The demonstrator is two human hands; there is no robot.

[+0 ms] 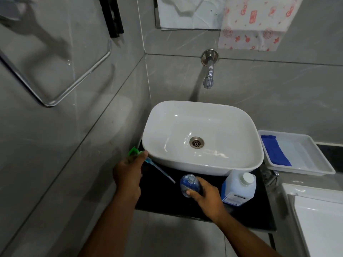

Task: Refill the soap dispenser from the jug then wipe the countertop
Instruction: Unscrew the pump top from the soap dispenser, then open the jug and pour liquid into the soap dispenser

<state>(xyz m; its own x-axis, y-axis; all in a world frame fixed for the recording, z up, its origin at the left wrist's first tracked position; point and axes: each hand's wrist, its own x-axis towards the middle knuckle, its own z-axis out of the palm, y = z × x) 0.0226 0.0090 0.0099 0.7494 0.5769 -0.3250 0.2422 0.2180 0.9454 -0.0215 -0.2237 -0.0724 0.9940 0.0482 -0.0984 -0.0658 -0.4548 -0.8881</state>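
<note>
Here you are working at the black countertop (246, 217) in front of the white basin (202, 134), which is sitting empty with only its drain at the centre. Your right hand (206, 194) is wrapping around the soap dispenser bottle (189, 184), fingers curled on its far side and the thumb pressing its near side; the bottle is standing on the counter with its neck open, and a low level of blue liquid is showing inside. Your left hand (128, 173) is holding the green pump head (134, 152) at about ten o'clock from the bottle, fingers closed over it so that only its top is peeking out, while its dip tube (161, 170) is slanting down toward four o'clock, its tip ending just beside the bottle without touching it. The jug (238, 189) is standing at three o'clock from the bottle, just beside your right hand, its white cap on; how full it is, you cannot tell. Farther out at two o'clock a white tray (319, 164) is resting on the ledge, and a folded blue cloth (274, 151) is lying along its left side. The tap (209, 76) is jutting from the wall at twelve o'clock.
</note>
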